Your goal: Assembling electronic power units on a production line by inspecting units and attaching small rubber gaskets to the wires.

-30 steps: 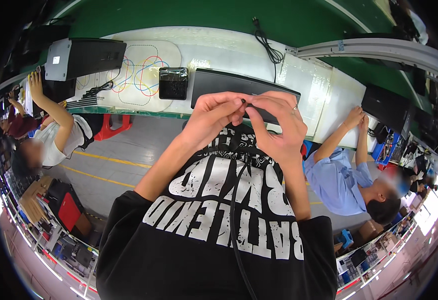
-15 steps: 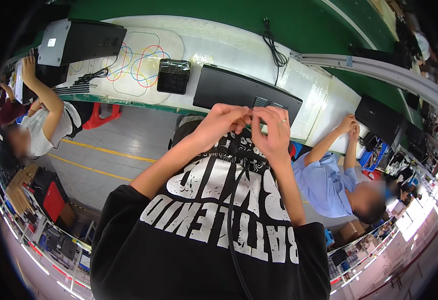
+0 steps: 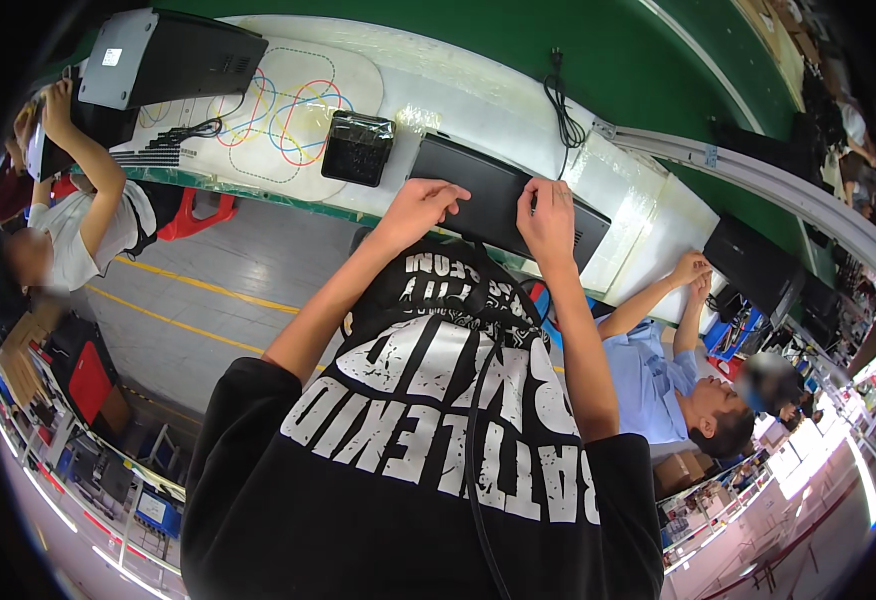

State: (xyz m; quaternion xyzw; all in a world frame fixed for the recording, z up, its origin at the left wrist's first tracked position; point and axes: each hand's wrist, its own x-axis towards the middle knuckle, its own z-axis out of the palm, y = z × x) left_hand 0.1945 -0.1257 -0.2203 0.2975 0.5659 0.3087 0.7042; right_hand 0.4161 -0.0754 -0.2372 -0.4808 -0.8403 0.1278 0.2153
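A long, flat black casing (image 3: 493,185) with vent holes at its right end lies aslant on the bench in front of me. My left hand (image 3: 424,208) is over its near left part, fingers loosely bent, forefinger pointing right. Over its right part is my right hand (image 3: 548,218), bent fingers pointing away from me and thumb a little apart from them. I see nothing in either hand, though anything small between the fingertips would be hard to make out. Whether the fingertips touch the casing I cannot tell.
A black tray (image 3: 357,148) stands left of the casing, beside a white mat (image 3: 308,75) with coloured loops. A coiled black cable (image 3: 561,105) lies behind. Another black casing (image 3: 173,60) stands far left. Co-workers sit on both sides; a metal rail (image 3: 758,175) crosses at right.
My hands were together at the fingertips over the casing's near edge. They have parted, the left hand going left and the right hand slightly right. The view has shifted a little.
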